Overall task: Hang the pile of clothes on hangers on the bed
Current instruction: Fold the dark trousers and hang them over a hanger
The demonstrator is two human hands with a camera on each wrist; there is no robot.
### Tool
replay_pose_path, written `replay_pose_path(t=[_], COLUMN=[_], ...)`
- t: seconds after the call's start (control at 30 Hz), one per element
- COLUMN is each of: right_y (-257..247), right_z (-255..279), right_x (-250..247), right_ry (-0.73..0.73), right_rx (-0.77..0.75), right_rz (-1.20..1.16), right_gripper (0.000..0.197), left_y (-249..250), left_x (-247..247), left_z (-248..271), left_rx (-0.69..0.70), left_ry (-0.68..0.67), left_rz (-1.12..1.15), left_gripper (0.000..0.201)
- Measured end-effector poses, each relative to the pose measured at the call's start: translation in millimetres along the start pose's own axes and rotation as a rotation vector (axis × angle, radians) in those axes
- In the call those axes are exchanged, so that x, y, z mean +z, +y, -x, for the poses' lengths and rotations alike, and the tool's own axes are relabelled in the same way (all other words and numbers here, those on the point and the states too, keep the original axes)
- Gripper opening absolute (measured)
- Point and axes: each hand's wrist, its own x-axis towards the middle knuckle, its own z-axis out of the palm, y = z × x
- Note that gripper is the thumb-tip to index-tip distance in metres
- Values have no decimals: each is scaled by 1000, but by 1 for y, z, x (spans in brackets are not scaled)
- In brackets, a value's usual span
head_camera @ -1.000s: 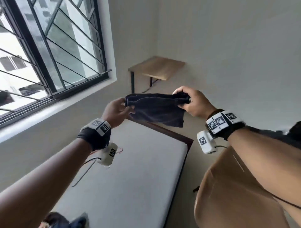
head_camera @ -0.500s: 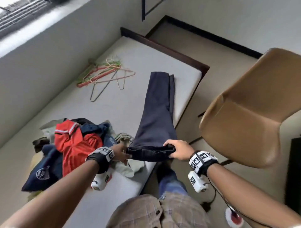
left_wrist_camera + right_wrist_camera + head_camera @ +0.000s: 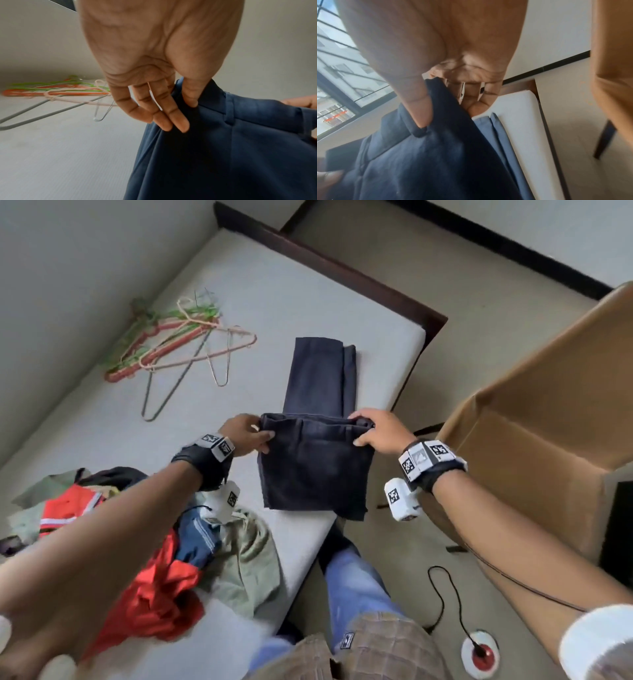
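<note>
Dark navy trousers (image 3: 315, 460) lie along the bed (image 3: 113, 446), folded over on themselves. My left hand (image 3: 245, 434) pinches the waistband's left corner, thumb on top of the cloth (image 3: 214, 135). My right hand (image 3: 375, 429) pinches the right corner, thumb pressed on the navy fabric (image 3: 428, 155). The trouser legs (image 3: 320, 378) stretch away toward the bed's far end. A heap of wire hangers (image 3: 178, 344) in green, orange, pink and grey lies at the far left of the mattress; they show in the left wrist view as hangers (image 3: 56, 93). The clothes pile (image 3: 144, 553) sits at the near left.
A tan chair (image 3: 548, 392) stands close on the right of the bed. The dark wooden bed frame (image 3: 329, 265) edges the far end. A black cable and a red-and-white round button (image 3: 479, 652) lie on the floor by my legs. Wall runs along the bed's left side.
The trousers came down from mid-air onto the bed, and my hands have carried the waistband forward, folding the upper part over the legs. The view has tilted downward.
</note>
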Motion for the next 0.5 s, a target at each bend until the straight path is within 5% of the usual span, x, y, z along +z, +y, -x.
replay_pose_path(t=[0.13, 0.27, 0.37, 0.5], right_y=[-13, -13, 13, 64], right_z=[-125, -221, -253, -229], right_x=[-72, -102, -67, 35], right_ry=[195, 391, 278, 11], right_rx=[-35, 6, 102, -1], right_rz=[-52, -54, 139, 270], right_gripper=[53, 56, 47, 55], left_y=[64, 86, 65, -7], left_x=[-47, -65, -24, 72], left_z=[-119, -216, -244, -225], left_rx=[16, 35, -14, 6], left_ry=[186, 347, 273, -62], left_rz=[15, 65, 33, -278], left_gripper=[23, 46, 40, 56])
